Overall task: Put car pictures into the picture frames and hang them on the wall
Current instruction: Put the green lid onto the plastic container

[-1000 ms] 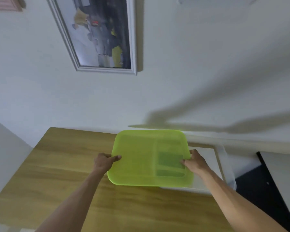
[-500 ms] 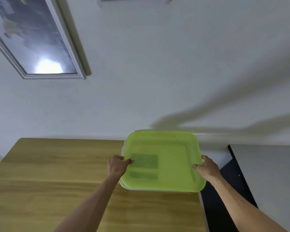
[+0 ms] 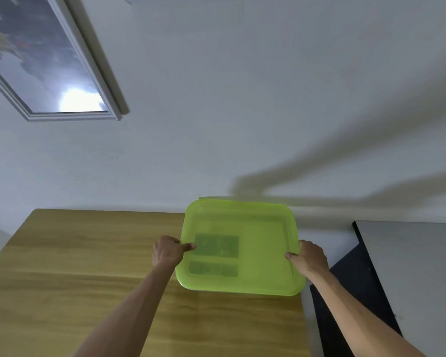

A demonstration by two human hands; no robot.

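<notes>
We had swung the green lid [image 3: 242,248] right; left hand [image 3: 168,251] and right hand [image 3: 310,258] gripped its edges; framed picture [image 3: 44,60] already hung.

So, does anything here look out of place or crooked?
Little stands out. The green lid, gripped at its sides by the left hand and right hand, juts past the wooden table at its right edge. The framed picture on the wall looks slanted, probably from the wide-angle camera.

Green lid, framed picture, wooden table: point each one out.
green lid [image 3: 255,253], head view, bare middle of its top.
framed picture [image 3: 41,60], head view, the glazed print.
wooden table [image 3: 88,253], head view, bare top.
</notes>
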